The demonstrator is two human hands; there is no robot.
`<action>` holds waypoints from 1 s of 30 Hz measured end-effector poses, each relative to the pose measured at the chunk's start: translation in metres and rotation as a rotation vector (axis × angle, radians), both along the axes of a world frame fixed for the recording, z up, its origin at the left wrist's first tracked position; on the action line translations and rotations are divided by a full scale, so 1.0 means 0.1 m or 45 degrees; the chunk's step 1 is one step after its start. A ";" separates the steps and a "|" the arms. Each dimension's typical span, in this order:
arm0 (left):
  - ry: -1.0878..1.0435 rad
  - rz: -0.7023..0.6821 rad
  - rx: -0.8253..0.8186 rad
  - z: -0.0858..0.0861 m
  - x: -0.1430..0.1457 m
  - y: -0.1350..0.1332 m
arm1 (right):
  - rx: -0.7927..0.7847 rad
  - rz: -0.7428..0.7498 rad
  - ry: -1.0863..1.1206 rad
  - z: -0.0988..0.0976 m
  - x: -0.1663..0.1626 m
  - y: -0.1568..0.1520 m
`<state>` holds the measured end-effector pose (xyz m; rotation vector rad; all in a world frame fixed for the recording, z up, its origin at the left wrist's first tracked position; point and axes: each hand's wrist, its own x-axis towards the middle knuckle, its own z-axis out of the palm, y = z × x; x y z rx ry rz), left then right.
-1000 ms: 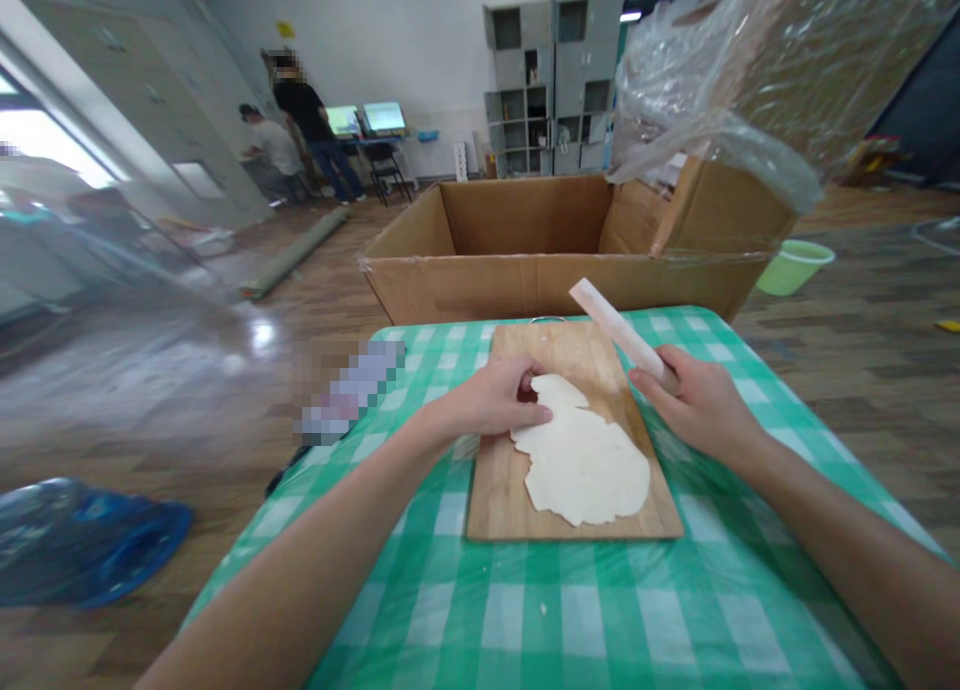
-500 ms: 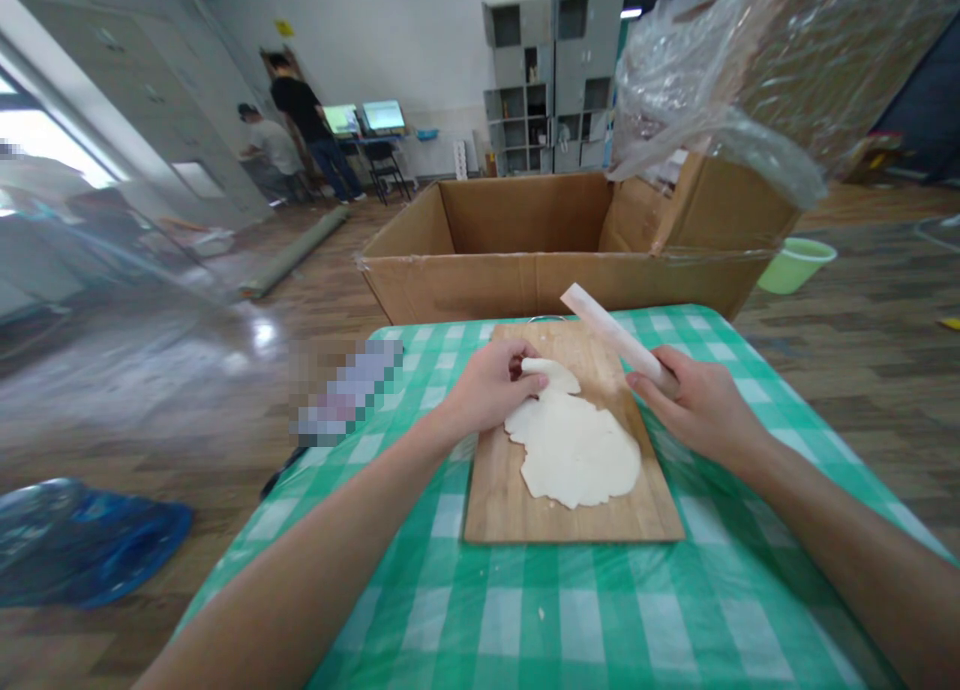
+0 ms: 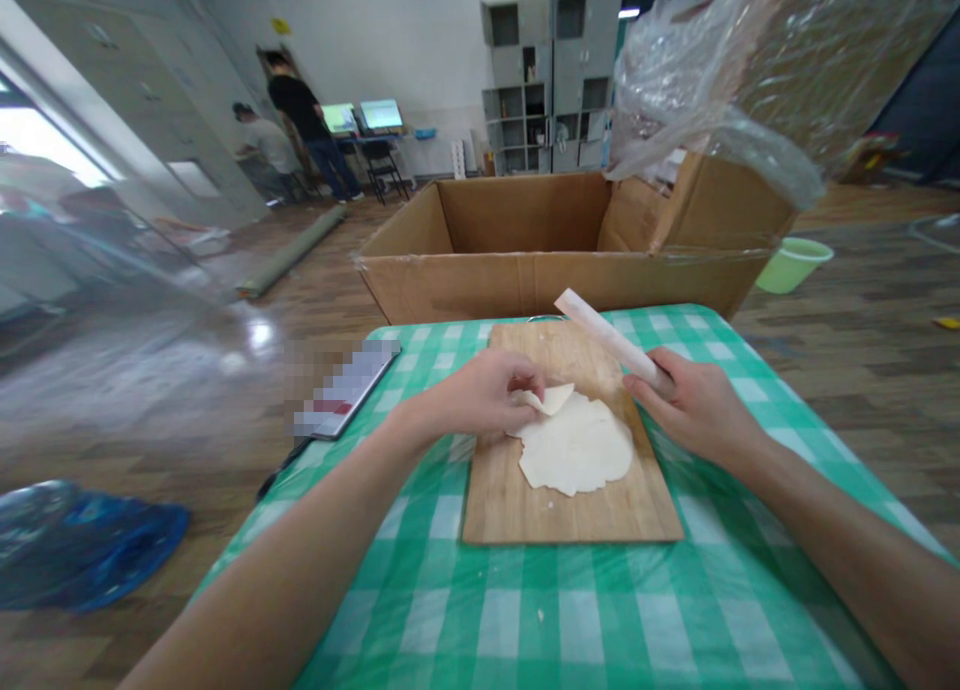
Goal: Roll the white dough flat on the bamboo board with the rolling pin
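Note:
A flat, ragged-edged sheet of dough [image 3: 577,450] lies on a wooden cutting board [image 3: 570,520]. My left hand [image 3: 499,390] pinches the sheet's far left edge, and a flap there is lifted and folded over. In my right hand [image 3: 694,400] is a pale rolling pin [image 3: 611,340], gripped at its near end. The pin slants up to the left, with its free end above the far part of the board. My right hand stays beside the board's right edge, apart from the dough.
A green checked cloth [image 3: 480,610] covers the table. Left of the board lies a blurred flat device [image 3: 352,390]. Beyond the table stands a large open cardboard box [image 3: 525,280], with a green bucket [image 3: 795,265] to its right. Two people are far back at left.
My left hand has pulled the dough's far edge toward me and folded the flap over. The sheet has shifted slightly nearer. My right hand and the rolling pin have hardly moved.

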<state>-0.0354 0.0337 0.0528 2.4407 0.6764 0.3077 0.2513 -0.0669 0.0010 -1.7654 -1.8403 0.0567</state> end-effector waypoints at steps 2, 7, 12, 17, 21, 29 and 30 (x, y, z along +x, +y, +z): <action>0.002 -0.085 0.014 0.00 0.00 0.00 | 0.003 0.001 -0.008 0.00 0.00 0.00; -0.029 0.025 -0.134 -0.05 0.01 0.01 | -0.001 0.000 -0.022 0.00 0.00 -0.01; -0.061 0.137 -0.263 -0.14 0.00 0.04 | -0.006 0.009 -0.019 0.01 -0.01 -0.01; 0.078 0.111 -0.419 -0.13 -0.02 0.05 | -0.019 0.022 -0.027 0.01 -0.01 -0.01; 0.126 0.090 -0.306 -0.11 -0.02 0.05 | -0.030 0.027 -0.050 0.02 -0.02 -0.01; 0.150 0.022 -0.206 -0.05 -0.02 0.06 | -0.045 0.042 -0.055 0.01 -0.01 -0.01; 0.158 0.041 -0.201 -0.05 -0.02 0.06 | -0.044 0.045 -0.057 0.01 -0.01 -0.01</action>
